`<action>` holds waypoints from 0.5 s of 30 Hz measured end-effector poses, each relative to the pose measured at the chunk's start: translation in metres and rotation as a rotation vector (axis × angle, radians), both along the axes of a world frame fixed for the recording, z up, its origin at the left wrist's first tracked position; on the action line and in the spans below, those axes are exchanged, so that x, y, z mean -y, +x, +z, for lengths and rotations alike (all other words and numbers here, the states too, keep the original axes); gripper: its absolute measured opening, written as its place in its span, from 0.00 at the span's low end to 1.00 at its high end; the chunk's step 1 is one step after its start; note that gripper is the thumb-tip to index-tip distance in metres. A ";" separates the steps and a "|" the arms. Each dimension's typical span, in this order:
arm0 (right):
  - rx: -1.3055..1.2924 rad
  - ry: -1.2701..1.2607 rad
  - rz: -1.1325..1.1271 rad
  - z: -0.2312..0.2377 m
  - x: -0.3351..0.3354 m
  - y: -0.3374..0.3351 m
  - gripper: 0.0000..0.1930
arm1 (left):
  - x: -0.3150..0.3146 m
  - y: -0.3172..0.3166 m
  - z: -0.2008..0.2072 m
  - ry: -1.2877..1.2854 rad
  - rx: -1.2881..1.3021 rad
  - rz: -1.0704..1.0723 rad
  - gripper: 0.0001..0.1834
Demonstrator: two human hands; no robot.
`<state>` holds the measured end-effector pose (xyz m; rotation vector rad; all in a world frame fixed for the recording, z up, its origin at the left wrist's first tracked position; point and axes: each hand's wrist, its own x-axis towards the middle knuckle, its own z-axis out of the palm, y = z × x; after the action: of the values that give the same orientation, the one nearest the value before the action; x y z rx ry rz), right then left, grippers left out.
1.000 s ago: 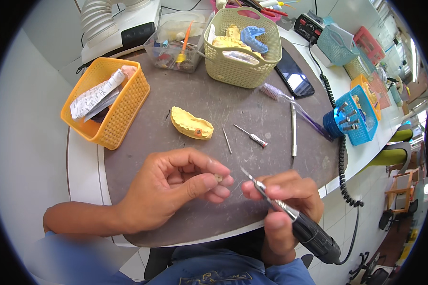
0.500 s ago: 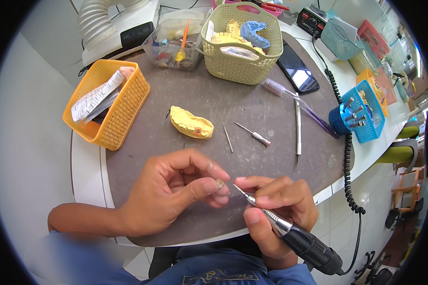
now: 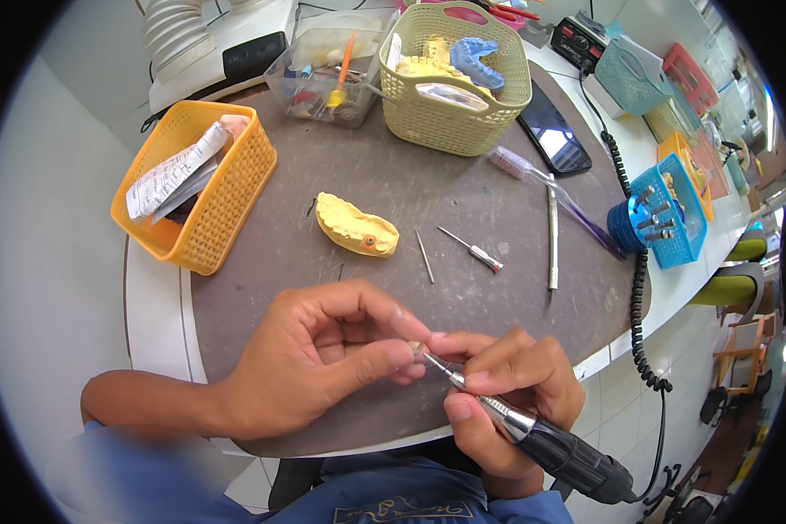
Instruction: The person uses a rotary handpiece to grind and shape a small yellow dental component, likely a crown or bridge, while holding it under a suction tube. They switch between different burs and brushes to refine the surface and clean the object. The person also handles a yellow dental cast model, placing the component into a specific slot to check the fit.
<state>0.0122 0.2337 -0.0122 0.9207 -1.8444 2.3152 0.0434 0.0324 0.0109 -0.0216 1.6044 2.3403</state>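
My left hand [image 3: 301, 371] is closed, pinching a small tooth-coloured piece, probably a dental crown [image 3: 417, 348], between thumb and fingertips. In my right hand [image 3: 528, 375] is a black-and-silver rotary handpiece [image 3: 568, 454], gripped like a pen. Its thin bur tip meets or nearly meets the crown; exact contact is too small to tell. The fingertips of both hands come together there. Beyond them on the brown mat lies a yellow plaster dental model [image 3: 354, 227] with an orange-ringed hole. Beside it are a thin metal rod [image 3: 424, 258] and a small screwdriver [image 3: 476, 251].
An orange basket [image 3: 227, 192] with papers stands left. A clear plastic box [image 3: 293, 74] and a green basket [image 3: 450, 118] of casts stand at the back. Rightward lie a phone [image 3: 555, 131], toothbrush [image 3: 576, 214], metal tool [image 3: 553, 236] and blue bur holder [image 3: 624, 225]. The handpiece's coiled cord [image 3: 639, 306] hangs off the edge.
The handpiece tip and my right fingers have closed in on the crown, where they were slightly apart before. My left hand has shifted slightly right. The whole view has moved a little.
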 end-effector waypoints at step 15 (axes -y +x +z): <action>0.076 0.082 -0.078 0.004 0.004 0.007 0.14 | -0.004 0.001 0.001 -0.019 0.004 0.032 0.06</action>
<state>0.0187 0.2302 -0.0082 0.7643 -1.9805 2.2748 0.0440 0.0359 0.0122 -0.0571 1.6364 2.3471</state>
